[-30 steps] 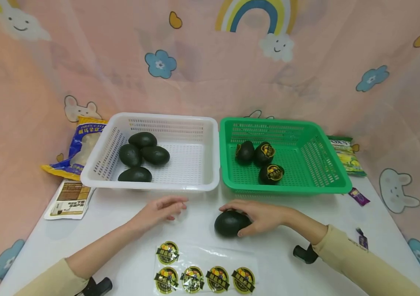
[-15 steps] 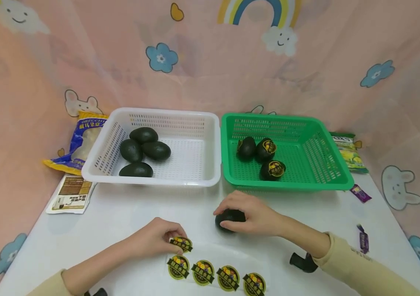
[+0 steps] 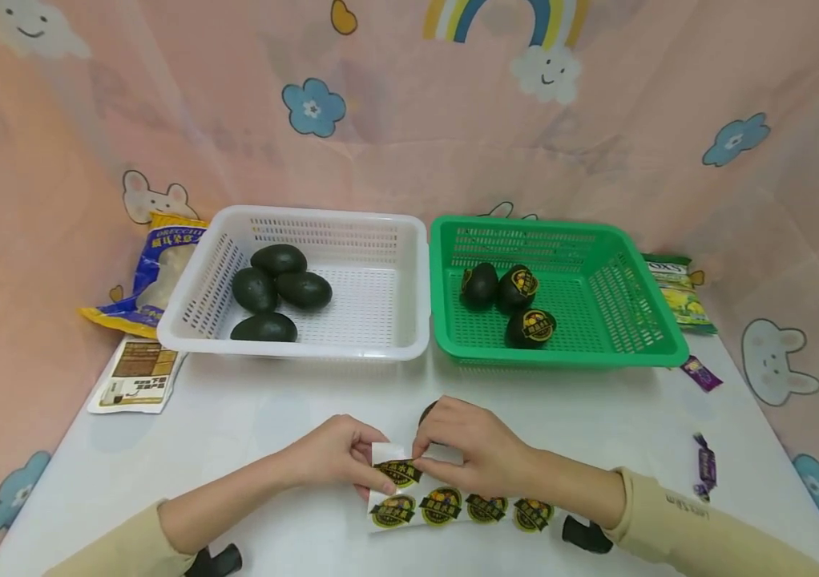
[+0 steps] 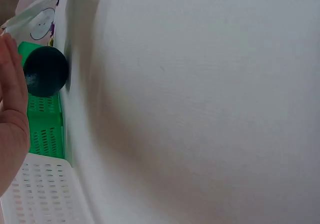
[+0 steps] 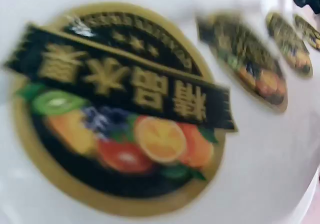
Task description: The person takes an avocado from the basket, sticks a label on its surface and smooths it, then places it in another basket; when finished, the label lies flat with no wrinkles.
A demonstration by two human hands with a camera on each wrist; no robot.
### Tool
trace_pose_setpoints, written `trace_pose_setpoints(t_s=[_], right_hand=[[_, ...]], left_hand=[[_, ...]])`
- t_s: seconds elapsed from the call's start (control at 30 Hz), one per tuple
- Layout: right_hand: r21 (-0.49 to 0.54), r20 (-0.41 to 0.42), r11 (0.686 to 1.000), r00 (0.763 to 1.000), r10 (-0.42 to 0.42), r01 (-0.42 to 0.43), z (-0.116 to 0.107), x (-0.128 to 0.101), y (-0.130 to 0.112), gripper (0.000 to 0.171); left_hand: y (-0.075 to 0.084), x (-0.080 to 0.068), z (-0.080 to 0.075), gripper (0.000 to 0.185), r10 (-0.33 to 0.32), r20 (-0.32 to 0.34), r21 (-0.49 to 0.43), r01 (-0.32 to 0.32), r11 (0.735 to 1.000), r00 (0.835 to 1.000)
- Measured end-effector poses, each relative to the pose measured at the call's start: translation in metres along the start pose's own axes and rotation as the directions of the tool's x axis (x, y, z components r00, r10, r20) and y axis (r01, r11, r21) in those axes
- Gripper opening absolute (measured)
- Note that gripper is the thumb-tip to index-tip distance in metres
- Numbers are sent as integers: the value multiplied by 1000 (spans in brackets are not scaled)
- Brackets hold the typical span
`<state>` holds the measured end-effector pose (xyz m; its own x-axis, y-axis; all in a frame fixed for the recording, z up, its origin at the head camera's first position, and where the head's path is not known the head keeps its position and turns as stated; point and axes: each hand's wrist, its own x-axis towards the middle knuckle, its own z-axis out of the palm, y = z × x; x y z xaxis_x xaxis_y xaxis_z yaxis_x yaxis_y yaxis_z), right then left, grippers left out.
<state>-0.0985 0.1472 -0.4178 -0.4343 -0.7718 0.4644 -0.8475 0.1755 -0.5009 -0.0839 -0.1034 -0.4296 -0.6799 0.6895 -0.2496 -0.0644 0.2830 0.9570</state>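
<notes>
A clear sticker sheet (image 3: 453, 506) with several round yellow-and-black stickers lies at the table's near edge. My left hand (image 3: 372, 471) pinches its raised left corner. My right hand (image 3: 420, 462) pinches the top-left sticker (image 3: 399, 473), which fills the right wrist view (image 5: 120, 108). A dark avocado (image 3: 429, 412) lies on the table just behind my right hand and shows in the left wrist view (image 4: 46, 71). The white basket (image 3: 395, 346) holds several plain avocados (image 3: 281, 280). In the green basket (image 3: 633, 353) are three stickered avocados (image 3: 532, 327).
A blue-and-yellow bag (image 3: 164, 272) and a leaflet (image 3: 137, 375) lie left of the white basket. A green snack packet (image 3: 679, 300) and two purple candies (image 3: 701, 373) (image 3: 705, 465) lie on the right. A pink printed curtain rings the table.
My right hand let go of the avocado and came down to the sheet. My left hand lifted the sheet's corner, and the sheet shifted right.
</notes>
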Motion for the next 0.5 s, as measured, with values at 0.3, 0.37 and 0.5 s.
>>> trace_pose_setpoints(t_s=[0.3,0.37,0.5], right_hand=[[144,-6,967,977,214,-211,-19,-5,1,13],[153,42,921,934,356,-358,-29,-6,2,14],[99,126,878,881,456,-469,-41,-5,5,15]], left_hand=[[-11,-3,0,40,-29,69,129,20,991,997],[-12,-5,3,50,27,-29,324,-16,946,999],[0,1,6,41,188,-219,454,-70,888,957]])
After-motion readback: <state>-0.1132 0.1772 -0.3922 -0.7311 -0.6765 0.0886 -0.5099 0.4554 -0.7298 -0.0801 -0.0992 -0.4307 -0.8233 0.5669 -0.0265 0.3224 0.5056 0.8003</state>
